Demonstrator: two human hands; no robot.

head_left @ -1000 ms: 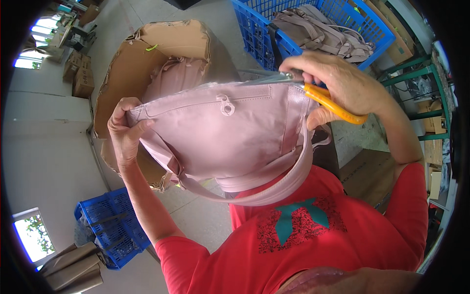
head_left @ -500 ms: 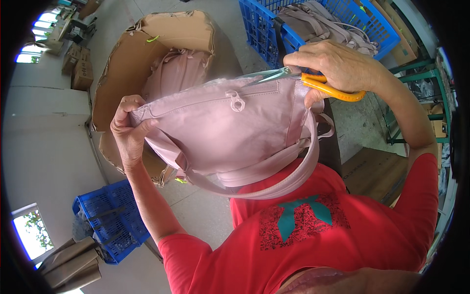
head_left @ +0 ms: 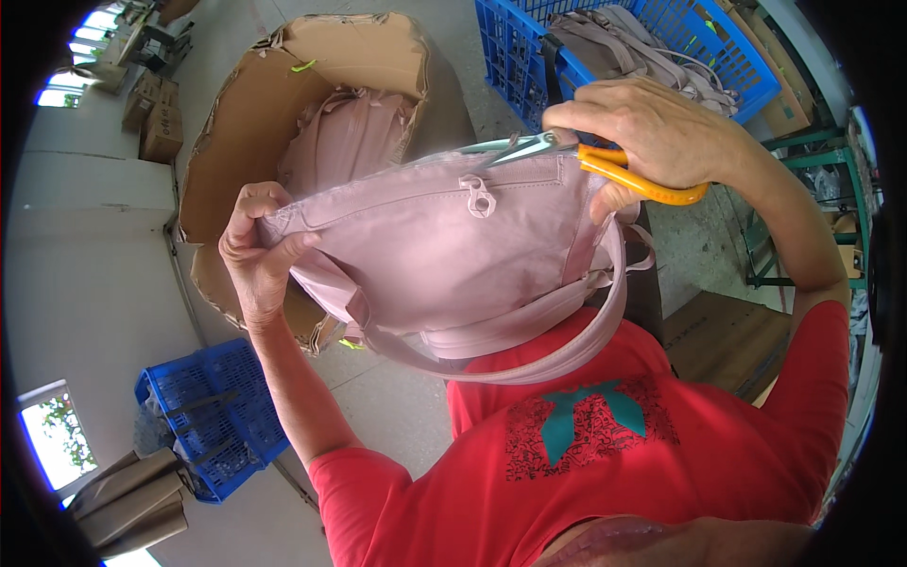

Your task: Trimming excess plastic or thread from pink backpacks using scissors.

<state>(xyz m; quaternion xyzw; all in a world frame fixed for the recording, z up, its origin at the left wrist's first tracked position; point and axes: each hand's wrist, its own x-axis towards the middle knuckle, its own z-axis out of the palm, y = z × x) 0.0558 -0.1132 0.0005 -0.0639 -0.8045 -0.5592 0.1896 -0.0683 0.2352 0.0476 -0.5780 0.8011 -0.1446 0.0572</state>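
A pink fabric bag point(head_left: 425, 246) with straps and a zip pull point(head_left: 479, 197) is stretched between my two hands. My left hand point(head_left: 257, 241) pinches its left upper corner between thumb and fingers. At the right upper corner, my right hand point(head_left: 652, 137) is closed round scissors with orange handles point(head_left: 652, 181), its thumb against the bag's edge. The scissor blades point(head_left: 520, 149) are parted and lie along the bag's top edge, pointing left. Below, a looped strap point(head_left: 605, 312) hangs in front of my red shirt.
Beyond the bag, a torn cardboard box point(head_left: 213, 170) holds more pink bags point(head_left: 350, 142). A blue crate point(head_left: 515, 66) with similar bags stands at the far right, near a green metal frame point(head_left: 855, 189). Another blue crate point(head_left: 213, 416) is at the left; flat cardboard point(head_left: 727, 340) lies at the right.
The view has shifted slightly, and the bag with both hands appears a little further right. The grip on the bag and scissors is the same.
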